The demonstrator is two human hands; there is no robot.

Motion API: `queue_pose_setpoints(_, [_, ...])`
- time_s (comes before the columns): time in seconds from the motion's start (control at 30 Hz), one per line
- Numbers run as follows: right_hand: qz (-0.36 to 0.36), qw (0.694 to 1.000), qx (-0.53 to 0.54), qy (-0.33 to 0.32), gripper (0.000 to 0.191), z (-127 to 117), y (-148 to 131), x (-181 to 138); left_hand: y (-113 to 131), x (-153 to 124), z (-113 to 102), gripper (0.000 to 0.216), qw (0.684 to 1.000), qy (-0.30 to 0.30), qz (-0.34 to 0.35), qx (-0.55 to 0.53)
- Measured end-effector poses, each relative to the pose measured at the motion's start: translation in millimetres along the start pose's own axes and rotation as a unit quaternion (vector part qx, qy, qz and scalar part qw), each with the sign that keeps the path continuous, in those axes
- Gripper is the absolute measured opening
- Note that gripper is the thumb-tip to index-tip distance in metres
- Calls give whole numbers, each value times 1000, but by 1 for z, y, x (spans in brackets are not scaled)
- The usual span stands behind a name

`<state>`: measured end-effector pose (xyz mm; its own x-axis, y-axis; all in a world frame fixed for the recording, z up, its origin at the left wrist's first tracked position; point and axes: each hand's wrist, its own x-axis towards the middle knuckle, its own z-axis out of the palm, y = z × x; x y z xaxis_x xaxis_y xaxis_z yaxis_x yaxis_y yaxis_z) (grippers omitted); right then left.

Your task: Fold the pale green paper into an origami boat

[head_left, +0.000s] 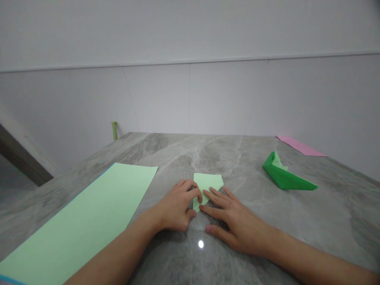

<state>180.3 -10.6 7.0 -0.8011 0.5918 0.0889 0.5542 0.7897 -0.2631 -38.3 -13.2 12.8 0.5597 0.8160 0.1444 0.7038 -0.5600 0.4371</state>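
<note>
A small folded piece of light green paper [208, 181] lies on the grey marbled table in front of me, its lower end narrowing to a point. My left hand [179, 204] is curled over its left side, index fingertip bent down onto it and thumb by the lower tip. From the right, my right hand [228, 217] reaches over the paper's edge with fingers stretched out and spread, several fingertips resting on it. The right thumb is apart from the paper, on the table. Fingers of both hands hide part of the paper's lower half.
To the left lies a large light green sheet [89, 221] with a blue edge showing beneath. A folded green paper shape [286, 177] sits at the right. Farther back, a pink sheet [303, 146] lies near the wall [190, 99]. A pale green post [114, 130] stands beyond the table's left edge.
</note>
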Motion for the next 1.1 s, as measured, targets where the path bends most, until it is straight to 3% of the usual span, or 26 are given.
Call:
queue_pose_setpoints(0.33, [21, 999, -43, 0, 43, 1, 1, 0, -4, -2, 7, 56, 999, -12, -16, 40])
queue_pose_setpoints(0.57, [90, 989, -103, 49, 41, 3, 5, -2, -3, -1, 10, 59, 997, -28, -46, 50])
queue_pose_setpoints(0.73, [127, 982, -134, 50, 43, 1, 11, 0, -2, -2, 9, 64, 997, -43, -44, 54])
queue_pose_setpoints(1.1, [207, 956, -192, 83, 45, 3, 43, 4, -4, -1, 9, 62, 998, -30, -46, 39])
